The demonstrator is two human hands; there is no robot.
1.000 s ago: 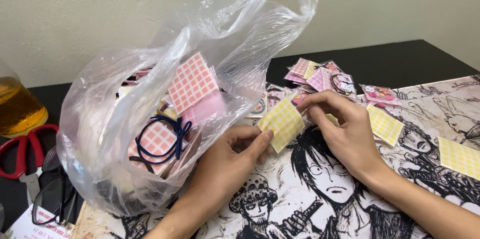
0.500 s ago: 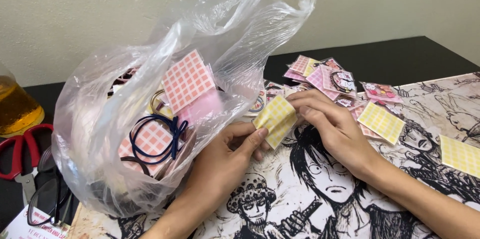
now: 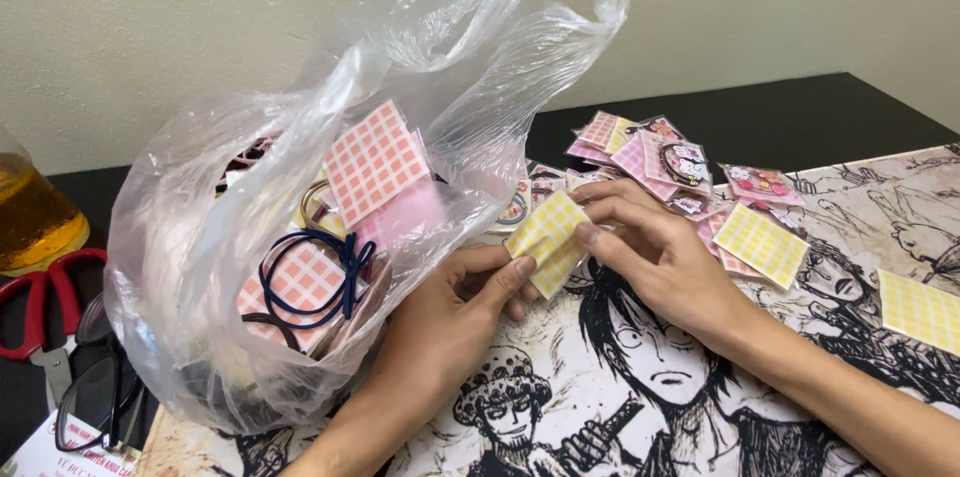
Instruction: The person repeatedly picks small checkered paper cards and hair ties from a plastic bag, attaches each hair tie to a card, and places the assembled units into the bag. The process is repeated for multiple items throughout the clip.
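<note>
- Two hands on one item: my left hand [image 3: 455, 312] and right hand [image 3: 665, 262] both pinch a small yellow checkered packet [image 3: 548, 237], held just above the printed mat [image 3: 640, 387], right at the mouth of the plastic bag [image 3: 330, 207].
- L grip: closed on packet's lower-left edge, thumb on top, fingers under.
- R grip: closed on packet's right edge w/ fingertips; remaining fingers curled over the mat.
- Packet: tilted, approx. diamond-wise, between both hands; touches neither mat nor bag as far as I can tell.
- Bag: clear, thin, standing open on my left; handles up. Inside: pink checkered packets [image 3: 375, 162] and a dark blue hair tie [image 3: 325, 277] on one of them.
- Behind my R hand: loose pile of small packets [image 3: 660, 157], pink, yellow and cartoon-printed, on the mat's far edge.
- Further yellow checkered packets flat on mat: one [image 3: 760, 242] just beside R hand, one [image 3: 922, 310] well apart near the right edge.
- Far left, on black table: red-handled scissors [image 3: 40, 307], black-framed glasses [image 3: 95, 402], container of amber liquid [image 3: 35, 217].
</note>
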